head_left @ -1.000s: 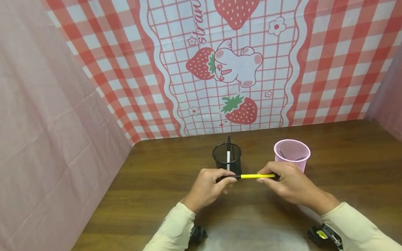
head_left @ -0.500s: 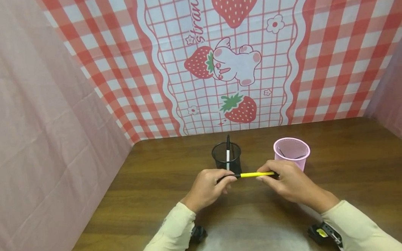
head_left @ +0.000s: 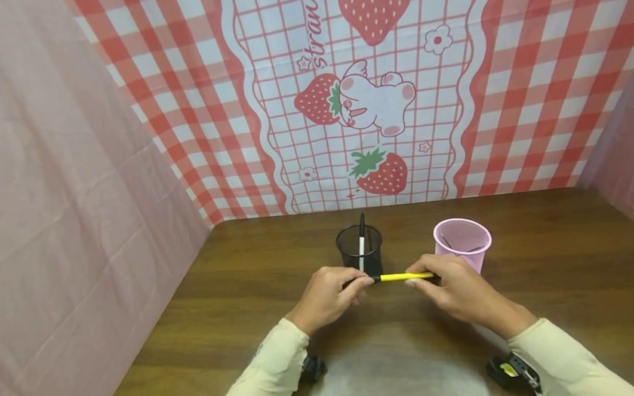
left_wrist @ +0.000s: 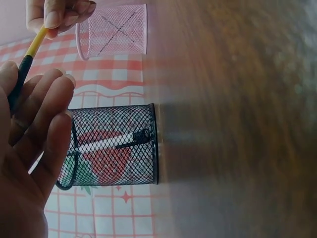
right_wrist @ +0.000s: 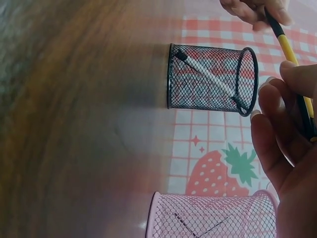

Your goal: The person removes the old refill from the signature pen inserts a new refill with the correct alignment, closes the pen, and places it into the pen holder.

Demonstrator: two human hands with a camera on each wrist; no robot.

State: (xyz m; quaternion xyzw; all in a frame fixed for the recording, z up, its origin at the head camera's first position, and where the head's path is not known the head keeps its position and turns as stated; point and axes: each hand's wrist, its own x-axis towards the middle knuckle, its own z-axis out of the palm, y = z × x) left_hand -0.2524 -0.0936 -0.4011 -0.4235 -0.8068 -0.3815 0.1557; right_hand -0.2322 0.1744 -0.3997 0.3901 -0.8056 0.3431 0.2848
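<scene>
In the head view, the left hand (head_left: 330, 296) and right hand (head_left: 458, 286) are pinching a slim yellow-and-black pen (head_left: 405, 276) between them, near the middle of a brown wooden table (head_left: 205, 323). Little is changing from half a second ago: the pen is staying level, and the left thumb is covering slightly more of its black end, so I judge the two-handed grip to be settling. On the far side, an upright black wire-mesh cup (head_left: 374, 265) is standing to the left, holding a white pen with black ends (head_left: 361, 246), and an upright pink mesh cup (head_left: 473, 261) to the right.

In the left wrist view, thumb and fingers are closing on the black end, while the yellow barrel is running to the right hand, off the table.

In the right wrist view, the pen is showing a smooth yellow middle, with black at both ends and a black strip, perhaps a clip, lying beside the right fingers
</scene>
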